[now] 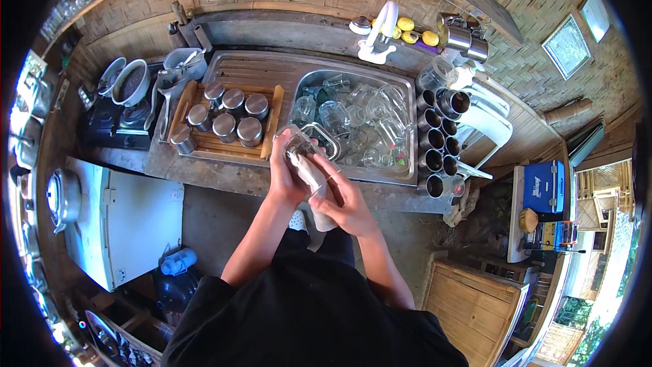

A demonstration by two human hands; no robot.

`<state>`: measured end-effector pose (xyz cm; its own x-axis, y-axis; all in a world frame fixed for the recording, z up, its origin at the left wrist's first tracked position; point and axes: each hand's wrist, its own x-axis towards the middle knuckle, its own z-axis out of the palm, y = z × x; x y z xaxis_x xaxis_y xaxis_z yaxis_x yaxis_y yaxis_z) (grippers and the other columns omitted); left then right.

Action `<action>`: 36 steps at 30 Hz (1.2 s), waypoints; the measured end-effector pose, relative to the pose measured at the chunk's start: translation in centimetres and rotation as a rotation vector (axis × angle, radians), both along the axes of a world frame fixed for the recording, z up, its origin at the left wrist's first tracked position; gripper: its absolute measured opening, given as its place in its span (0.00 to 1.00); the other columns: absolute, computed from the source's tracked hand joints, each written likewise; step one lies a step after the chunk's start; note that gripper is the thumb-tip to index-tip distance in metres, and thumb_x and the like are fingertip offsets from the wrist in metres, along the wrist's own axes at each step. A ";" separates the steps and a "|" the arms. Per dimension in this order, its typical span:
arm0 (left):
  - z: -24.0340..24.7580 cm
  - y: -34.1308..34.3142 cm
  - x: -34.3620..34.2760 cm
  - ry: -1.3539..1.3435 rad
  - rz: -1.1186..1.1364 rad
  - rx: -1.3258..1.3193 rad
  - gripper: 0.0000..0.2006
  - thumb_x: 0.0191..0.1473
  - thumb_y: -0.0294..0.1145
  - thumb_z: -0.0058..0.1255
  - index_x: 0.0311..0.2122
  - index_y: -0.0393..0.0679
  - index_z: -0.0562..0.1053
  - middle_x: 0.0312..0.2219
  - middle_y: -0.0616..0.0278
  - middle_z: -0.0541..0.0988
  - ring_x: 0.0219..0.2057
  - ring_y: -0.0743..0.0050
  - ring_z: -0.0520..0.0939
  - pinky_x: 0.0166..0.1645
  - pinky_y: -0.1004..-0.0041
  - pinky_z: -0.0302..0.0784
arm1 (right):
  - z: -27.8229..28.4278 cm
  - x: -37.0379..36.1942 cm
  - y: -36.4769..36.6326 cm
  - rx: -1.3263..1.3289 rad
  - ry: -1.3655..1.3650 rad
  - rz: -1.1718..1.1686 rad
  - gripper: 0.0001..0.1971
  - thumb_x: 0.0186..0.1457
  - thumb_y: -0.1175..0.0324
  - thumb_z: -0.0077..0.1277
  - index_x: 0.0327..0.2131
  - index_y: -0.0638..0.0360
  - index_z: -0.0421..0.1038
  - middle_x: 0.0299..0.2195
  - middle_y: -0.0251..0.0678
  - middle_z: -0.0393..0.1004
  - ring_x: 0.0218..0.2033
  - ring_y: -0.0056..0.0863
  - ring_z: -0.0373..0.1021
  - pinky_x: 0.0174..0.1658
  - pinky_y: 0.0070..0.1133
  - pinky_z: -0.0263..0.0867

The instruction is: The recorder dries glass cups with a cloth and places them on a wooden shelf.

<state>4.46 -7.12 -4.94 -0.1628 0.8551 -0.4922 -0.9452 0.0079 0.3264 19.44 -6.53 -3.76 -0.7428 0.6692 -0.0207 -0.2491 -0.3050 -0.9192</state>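
Note:
Over the sink's near left corner, my left hand [284,178] is closed around a clear glass mug [296,137], tilted, its looped handle [329,141] pointing right. My right hand [346,202] grips a pale cloth [312,180], which runs up to the mug's mouth. Whether the cloth reaches far inside is hidden by my fingers. Beyond my hands, the steel sink [411,95] is heaped with clear glass mugs and glasses [367,119]. To the left, a slatted wooden tray [275,114] carries several steel cups [224,126] standing upside down.
A white faucet [377,37] rises behind the sink, beside yellow fruits [407,24]. Dark tumblers [435,139] line the counter's right side. Pots [132,81] sit on a stove [119,122] at left. A white fridge [142,224] stands at lower left, a wooden cabinet [472,299] at lower right.

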 end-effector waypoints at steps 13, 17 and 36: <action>2.3 -2.3 1.2 0.517 -0.179 0.113 0.25 0.55 0.50 0.53 0.46 0.37 0.70 0.36 0.55 0.78 0.39 0.63 0.82 0.41 0.64 0.81 | 1.3 -0.4 -1.2 0.543 -0.233 -0.082 0.57 0.41 0.74 0.72 0.69 0.60 0.42 0.65 0.42 0.55 0.67 0.35 0.52 0.66 0.30 0.53; 2.4 -1.9 1.2 0.724 -0.215 0.132 0.22 0.54 0.46 0.55 0.44 0.36 0.71 0.35 0.55 0.79 0.37 0.67 0.82 0.40 0.65 0.81 | -0.5 -0.8 -3.0 0.127 -0.070 -0.170 0.52 0.45 0.80 0.66 0.69 0.58 0.42 0.66 0.37 0.51 0.66 0.27 0.52 0.65 0.27 0.55; 1.0 -0.6 2.4 0.480 -0.314 0.126 0.27 0.58 0.56 0.51 0.44 0.37 0.71 0.34 0.54 0.78 0.34 0.63 0.82 0.38 0.64 0.80 | -0.2 2.0 -3.6 -0.019 -0.071 -0.098 0.49 0.48 0.81 0.63 0.68 0.55 0.43 0.57 0.36 0.60 0.56 0.27 0.63 0.53 0.26 0.67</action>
<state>6.86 -7.73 -3.91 -0.0714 0.9457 -0.3171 -0.6501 0.1970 0.7339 21.47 -10.09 -3.95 -0.6699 0.7376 -0.0848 -0.2128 -0.3002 -0.9299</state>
